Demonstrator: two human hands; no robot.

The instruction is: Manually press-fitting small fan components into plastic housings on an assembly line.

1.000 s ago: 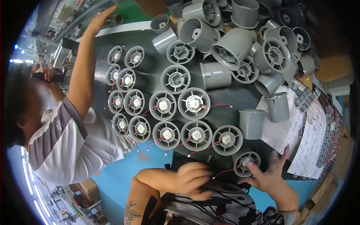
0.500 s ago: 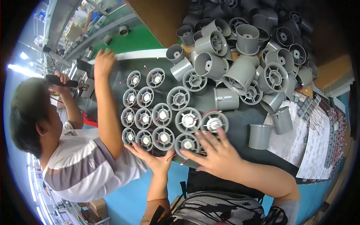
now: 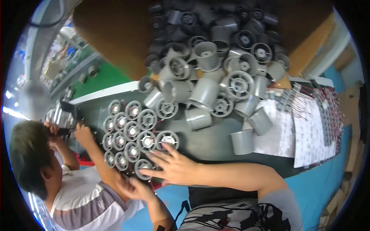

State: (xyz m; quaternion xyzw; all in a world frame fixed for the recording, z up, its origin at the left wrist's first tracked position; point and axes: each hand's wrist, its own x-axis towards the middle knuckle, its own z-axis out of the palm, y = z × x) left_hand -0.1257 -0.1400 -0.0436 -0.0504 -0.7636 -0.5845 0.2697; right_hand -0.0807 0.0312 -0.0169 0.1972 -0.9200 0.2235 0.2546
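My right hand (image 3: 177, 167) lies with fingers spread over the nearest right-hand units of a cluster of grey round plastic housings (image 3: 147, 141). Its fingertips reach a housing (image 3: 167, 141) at the cluster's right corner and another (image 3: 143, 169) at the near edge. The housings stand with spoked ends up, most showing white centres and some showing red wires. At the near side of the cluster, my left hand (image 3: 135, 188) is slightly blurred, its fingers apart and nothing seen in them. Whether it touches the table edge I cannot tell.
Loose grey housings (image 3: 204, 92) pile out of a large cardboard box (image 3: 104, 34) at the back. Two cup-shaped housings (image 3: 243, 142) stand right of centre, near paper sheets (image 3: 314, 131) and small wired parts (image 3: 327, 111). A co-worker (image 3: 84, 192) works at the left.
The view has shifted, so the table contents appear farther left. My left hand has drawn back from the housings toward the near side; my right hand stays over the cluster, fingers spread.
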